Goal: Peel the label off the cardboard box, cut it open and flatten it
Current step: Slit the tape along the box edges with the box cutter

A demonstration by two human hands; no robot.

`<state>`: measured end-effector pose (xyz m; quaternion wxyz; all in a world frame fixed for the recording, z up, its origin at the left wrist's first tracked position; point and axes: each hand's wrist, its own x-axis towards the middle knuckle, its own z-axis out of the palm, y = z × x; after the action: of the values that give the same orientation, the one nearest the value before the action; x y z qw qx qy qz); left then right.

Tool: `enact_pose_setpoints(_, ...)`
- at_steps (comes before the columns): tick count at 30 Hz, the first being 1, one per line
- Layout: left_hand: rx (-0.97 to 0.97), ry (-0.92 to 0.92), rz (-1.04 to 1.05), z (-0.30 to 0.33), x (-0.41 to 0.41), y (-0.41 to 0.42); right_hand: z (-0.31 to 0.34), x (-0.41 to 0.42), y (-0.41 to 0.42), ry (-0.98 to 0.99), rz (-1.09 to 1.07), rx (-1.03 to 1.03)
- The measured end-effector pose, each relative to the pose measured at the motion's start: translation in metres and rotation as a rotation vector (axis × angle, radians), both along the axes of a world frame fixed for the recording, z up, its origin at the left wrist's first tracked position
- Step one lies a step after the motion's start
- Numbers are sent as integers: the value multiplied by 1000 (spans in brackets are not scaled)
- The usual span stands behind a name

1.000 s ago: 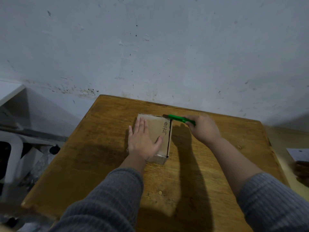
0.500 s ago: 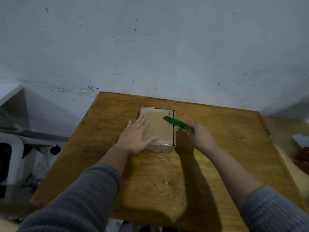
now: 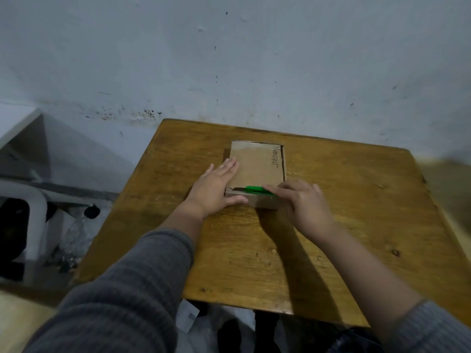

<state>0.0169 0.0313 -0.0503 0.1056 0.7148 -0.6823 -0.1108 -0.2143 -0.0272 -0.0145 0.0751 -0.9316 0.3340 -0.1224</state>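
A small brown cardboard box (image 3: 257, 165) lies flat on the wooden table (image 3: 344, 225), with handwriting along its right edge. My left hand (image 3: 215, 187) presses flat on the box's near left corner, fingers spread, thumb against its front side. My right hand (image 3: 304, 203) grips a green utility knife (image 3: 254, 189), which lies along the box's near top edge with its tip pointing left. A slit shows in the cardboard at the blade tip.
A blue-grey wall stands just behind the table. A white chair or stool (image 3: 28, 220) and clutter sit on the floor to the left. Dark items and a paper scrap (image 3: 188, 317) lie below the table's near edge.
My right hand has brought the knife from the box's far right corner to its near top edge. My left hand slid from the top to the near left corner.
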Motion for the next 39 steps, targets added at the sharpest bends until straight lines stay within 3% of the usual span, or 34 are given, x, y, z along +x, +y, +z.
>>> enact_pose_setpoints(14,8,-6,-1,4,-1,2,19,13,2,170,39,-151)
enact_pose_setpoints(26,66,-169,-25,13,-14,-5,25,-5,-6,218,-43,-161)
enact_pose_setpoints(32,47,-107,-51,1,-29,-15,27,-8,-5,213,-26,-147)
enact_pose_setpoints(39,25,-165,-52,-1,-29,-15,32,-47,-20,264,-114,-135)
